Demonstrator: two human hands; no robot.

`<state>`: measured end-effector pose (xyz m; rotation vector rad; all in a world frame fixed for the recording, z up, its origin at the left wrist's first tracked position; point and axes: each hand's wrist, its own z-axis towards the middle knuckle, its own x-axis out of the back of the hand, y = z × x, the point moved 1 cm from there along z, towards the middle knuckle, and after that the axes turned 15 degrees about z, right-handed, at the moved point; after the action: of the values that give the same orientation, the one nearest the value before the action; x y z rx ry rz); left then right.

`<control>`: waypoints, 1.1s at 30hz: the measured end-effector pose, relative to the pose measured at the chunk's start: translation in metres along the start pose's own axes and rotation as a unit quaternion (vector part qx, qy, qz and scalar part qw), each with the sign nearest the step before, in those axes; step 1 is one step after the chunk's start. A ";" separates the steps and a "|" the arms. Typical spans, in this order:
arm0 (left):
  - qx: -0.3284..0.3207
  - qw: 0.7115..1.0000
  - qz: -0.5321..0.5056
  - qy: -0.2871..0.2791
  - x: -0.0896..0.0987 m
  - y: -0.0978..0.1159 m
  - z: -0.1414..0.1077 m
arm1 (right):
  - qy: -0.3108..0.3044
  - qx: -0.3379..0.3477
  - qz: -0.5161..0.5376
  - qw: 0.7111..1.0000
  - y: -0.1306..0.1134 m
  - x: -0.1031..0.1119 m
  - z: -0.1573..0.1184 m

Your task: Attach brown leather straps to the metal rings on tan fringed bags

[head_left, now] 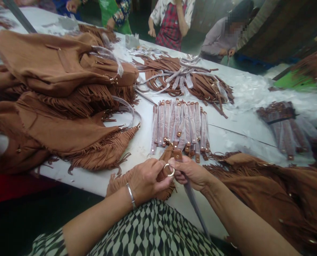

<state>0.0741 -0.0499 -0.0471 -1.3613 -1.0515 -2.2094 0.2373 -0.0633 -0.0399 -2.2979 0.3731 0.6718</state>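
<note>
Close in front of my body, my left hand [149,177] pinches a gold metal ring [171,174] beside a brown fringed suede bag [121,183], which lies partly under that hand. My right hand [191,172] is closed on a brown leather strap [178,154] in a clear plastic sleeve. The strap's end with a stud sticks up past the fingers, and its wrapped length hangs down to the right. Both hands meet at the ring. Whether the strap passes through it is hidden by the fingers. Just beyond lies a row of plastic-wrapped straps [179,121].
Brown fringed bags [54,71] are piled at the left, and more fringed bags [270,188] lie at the right. Loose brown straps [182,76] are heaped farther back. A bundle of wrapped straps [283,128] sits right. Several people stand across the white table [144,140].
</note>
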 end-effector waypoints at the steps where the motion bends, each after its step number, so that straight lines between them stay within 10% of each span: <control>1: -0.003 1.000 0.009 0.009 -0.001 0.001 -0.001 | 0.005 -0.013 -0.010 1.000 -0.002 0.001 0.000; 11: 0.012 0.995 0.091 -0.043 -0.003 -0.005 -0.001 | -0.028 0.034 -0.334 0.942 -0.013 0.022 -0.020; 33: -0.036 0.996 0.081 0.014 -0.012 0.013 -0.006 | -0.071 -0.014 -0.325 0.943 -0.013 0.027 -0.034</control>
<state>0.0840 -0.0637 -0.0536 -1.3899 -0.8285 -2.1589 0.2770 -0.0795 -0.0269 -2.1878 -0.4547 0.4912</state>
